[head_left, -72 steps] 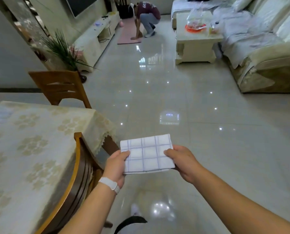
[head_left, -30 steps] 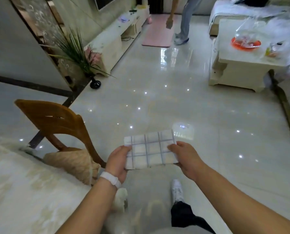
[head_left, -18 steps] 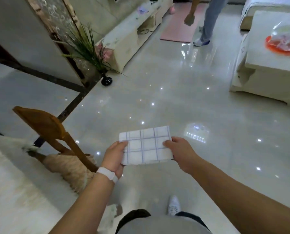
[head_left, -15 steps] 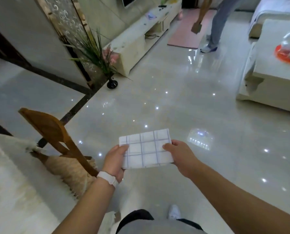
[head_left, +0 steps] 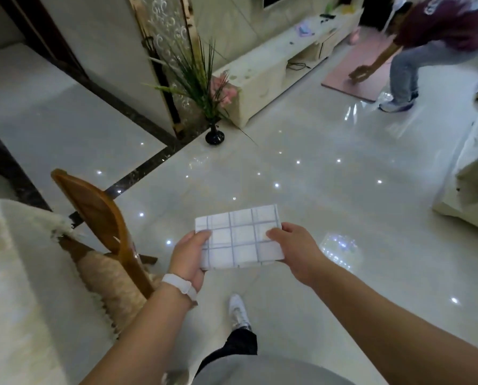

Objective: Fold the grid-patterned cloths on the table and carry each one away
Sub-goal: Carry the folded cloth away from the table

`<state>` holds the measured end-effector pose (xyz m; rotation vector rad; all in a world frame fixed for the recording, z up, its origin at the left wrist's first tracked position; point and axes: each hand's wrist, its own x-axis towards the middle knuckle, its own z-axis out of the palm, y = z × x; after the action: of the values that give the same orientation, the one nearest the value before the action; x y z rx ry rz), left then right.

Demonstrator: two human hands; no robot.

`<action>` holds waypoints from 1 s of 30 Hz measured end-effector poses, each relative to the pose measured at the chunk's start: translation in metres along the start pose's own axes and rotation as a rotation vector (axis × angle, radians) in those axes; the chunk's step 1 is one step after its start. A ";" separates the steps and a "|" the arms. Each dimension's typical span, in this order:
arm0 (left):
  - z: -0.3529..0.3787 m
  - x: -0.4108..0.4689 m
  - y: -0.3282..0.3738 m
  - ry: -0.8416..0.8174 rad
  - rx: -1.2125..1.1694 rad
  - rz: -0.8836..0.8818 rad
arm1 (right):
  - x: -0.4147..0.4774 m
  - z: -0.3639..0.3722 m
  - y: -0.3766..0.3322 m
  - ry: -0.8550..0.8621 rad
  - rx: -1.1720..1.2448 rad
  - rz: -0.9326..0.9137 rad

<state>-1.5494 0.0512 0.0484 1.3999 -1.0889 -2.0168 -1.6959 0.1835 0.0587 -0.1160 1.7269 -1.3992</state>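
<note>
While the folded grid cloth (head_left: 239,240) lies flat in mid-air above the floor, well off the bench (head_left: 12,287), long axis crosswise, left hand (head_left: 189,254) and right hand (head_left: 295,250) pinch its short ends; both equally near.

Camera moves on past the desk (head_left: 15,273) | wooden chair (head_left: 93,209) now close at left | vase of grass (head_left: 214,136) nearer | far person (head_left: 438,31) bends down to pink mat (head_left: 356,79) again
</note>
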 end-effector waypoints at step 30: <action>-0.093 0.268 0.220 0.366 -0.226 0.079 | 0.309 0.267 -0.204 -0.413 -0.421 -0.101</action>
<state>-1.5820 -0.3061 0.0589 1.5024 -0.7212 -1.6803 -1.7926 -0.2628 0.0603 -0.6824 1.6490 -0.9733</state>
